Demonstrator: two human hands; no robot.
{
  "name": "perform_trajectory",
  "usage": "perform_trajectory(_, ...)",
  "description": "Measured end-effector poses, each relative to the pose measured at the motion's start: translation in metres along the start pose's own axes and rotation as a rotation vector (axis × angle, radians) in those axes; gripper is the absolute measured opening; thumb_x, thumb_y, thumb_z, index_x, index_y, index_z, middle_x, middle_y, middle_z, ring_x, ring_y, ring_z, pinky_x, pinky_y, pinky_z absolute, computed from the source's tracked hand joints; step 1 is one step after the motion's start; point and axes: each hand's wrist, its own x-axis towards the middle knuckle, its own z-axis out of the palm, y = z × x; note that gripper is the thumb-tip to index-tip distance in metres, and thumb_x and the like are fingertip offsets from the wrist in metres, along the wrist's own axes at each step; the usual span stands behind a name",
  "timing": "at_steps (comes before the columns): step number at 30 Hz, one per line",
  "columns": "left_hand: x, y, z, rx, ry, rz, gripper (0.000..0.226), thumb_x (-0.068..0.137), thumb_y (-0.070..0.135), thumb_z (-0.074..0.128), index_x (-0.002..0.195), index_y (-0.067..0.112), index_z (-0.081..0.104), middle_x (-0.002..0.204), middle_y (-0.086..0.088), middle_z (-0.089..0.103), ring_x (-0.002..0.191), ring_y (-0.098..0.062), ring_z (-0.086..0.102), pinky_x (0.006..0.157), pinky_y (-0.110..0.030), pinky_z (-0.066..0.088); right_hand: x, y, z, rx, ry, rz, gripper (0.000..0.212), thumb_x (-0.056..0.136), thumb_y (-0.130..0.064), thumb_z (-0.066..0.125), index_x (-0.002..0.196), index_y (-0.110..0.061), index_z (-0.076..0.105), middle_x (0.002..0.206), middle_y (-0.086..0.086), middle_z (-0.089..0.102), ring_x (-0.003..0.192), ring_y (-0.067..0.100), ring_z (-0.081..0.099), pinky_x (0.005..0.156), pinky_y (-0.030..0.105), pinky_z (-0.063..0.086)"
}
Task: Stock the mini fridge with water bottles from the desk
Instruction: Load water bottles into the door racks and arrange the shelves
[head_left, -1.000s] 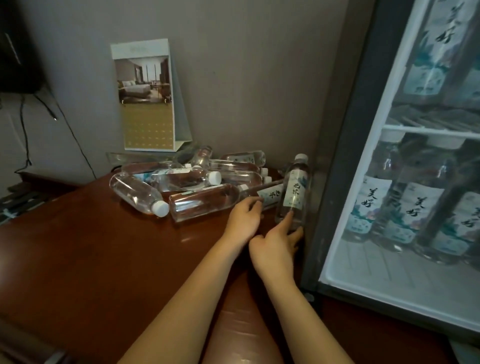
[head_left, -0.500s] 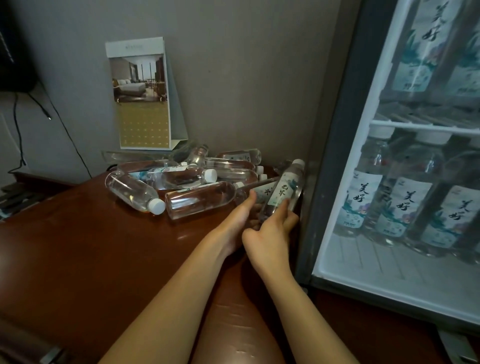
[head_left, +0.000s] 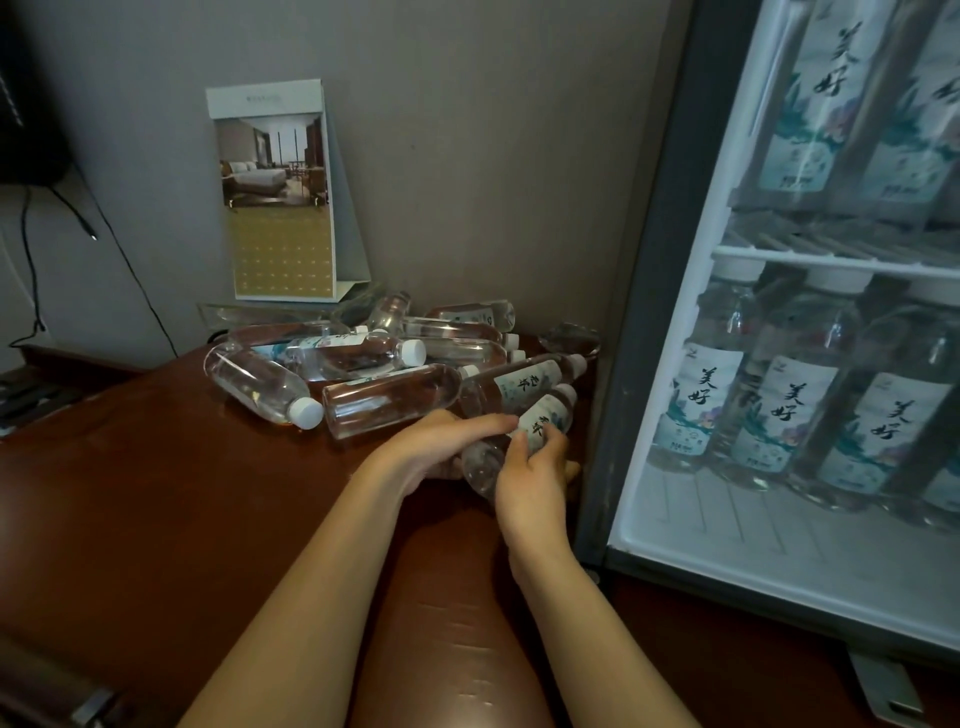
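Bottle (head_left: 540, 422) in hands (head_left: 441, 447) (head_left: 530, 480) just beside fridge frame (head_left: 639, 364).

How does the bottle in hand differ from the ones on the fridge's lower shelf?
The held bottle lies tilted over the desk, gripped by the right hand; the shelf bottles stand upright, untouched, inside the fridge. Both are clear, white-capped, with matching labels.

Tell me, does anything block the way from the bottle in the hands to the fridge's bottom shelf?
The fridge's dark side frame stands between the held bottle and the shelf, so it must go round. Standing bottles fill the back; the white floor in front is bare. Whether glass covers the front, I cannot tell.
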Motion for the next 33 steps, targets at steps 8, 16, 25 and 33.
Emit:
perform_trajectory(8, -0.006, -0.006, 0.004, -0.214, -0.206, 0.132, 0.03, 0.086, 0.026, 0.06, 0.112, 0.011, 0.061, 0.107, -0.011, 0.066, 0.093, -0.019, 0.063, 0.081, -0.031, 0.052, -0.002, -0.009, -0.015, 0.387, -0.183, 0.0, 0.061, 0.096, -0.015, 0.047, 0.147, -0.027, 0.016, 0.142, 0.007, 0.041, 0.126, 0.025, 0.045, 0.102, 0.04, 0.041)
perform_trajectory(16, -0.006, -0.016, -0.007, -0.535, -0.194, 0.282, 0.061, 0.067, 0.014, 0.069, 0.126, 0.011, 0.052, 0.116, -0.012, 0.065, 0.108, -0.026, 0.062, 0.085, -0.036, 0.051, -0.001, -0.007, -0.01, 0.327, -0.29, -0.181, 0.052, 0.095, -0.012, 0.049, 0.14, -0.031, 0.033, 0.129, -0.009, 0.051, 0.116, 0.008, 0.051, 0.095, 0.029, 0.047)
perform_trajectory(25, -0.026, -0.008, -0.002, -0.378, 0.001, 0.353, 0.039, 0.074, 0.024, 0.07, 0.109, 0.009, 0.062, 0.112, -0.014, 0.066, 0.104, -0.027, 0.064, 0.09, -0.04, 0.051, -0.003, -0.002, -0.019, 0.176, -0.433, -0.29, 0.083, 0.085, 0.006, 0.056, 0.146, -0.038, 0.019, 0.127, -0.016, 0.047, 0.12, 0.007, 0.045, 0.081, 0.017, 0.049)
perform_trajectory(33, -0.063, -0.014, -0.004, -0.02, 0.185, 0.406, 0.027, 0.074, 0.014, 0.076, 0.099, 0.014, 0.067, 0.097, -0.002, 0.073, 0.093, -0.017, 0.068, 0.083, -0.031, 0.054, -0.014, -0.005, -0.029, -0.043, -0.509, -0.333, 0.082, 0.069, 0.012, 0.071, 0.136, -0.021, 0.034, 0.117, -0.006, 0.054, 0.089, 0.0, 0.054, 0.053, 0.006, 0.047)
